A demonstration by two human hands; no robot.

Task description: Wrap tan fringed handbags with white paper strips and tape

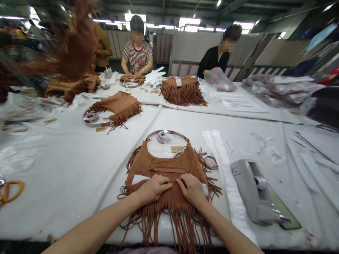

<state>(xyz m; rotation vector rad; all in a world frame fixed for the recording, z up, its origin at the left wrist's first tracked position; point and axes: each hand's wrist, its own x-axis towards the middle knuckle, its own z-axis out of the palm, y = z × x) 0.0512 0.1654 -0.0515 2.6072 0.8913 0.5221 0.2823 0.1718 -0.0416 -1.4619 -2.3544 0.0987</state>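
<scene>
Bag (165,164): on the table (66,158) before you, long axis left-to-right, handle (182,135) away, fringe (178,220) toward you.
White strip (228,176): between bag and tape dispenser (247,188).
Left hand (153,188), right hand (192,188): your bent fingers touch the bag; whether they pinch, I cannot tell.

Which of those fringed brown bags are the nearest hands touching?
The nearest bag, front and centre: the left hand and right hand both rest on it. The other fringed bags lie farther back, untouched by these hands.
</scene>
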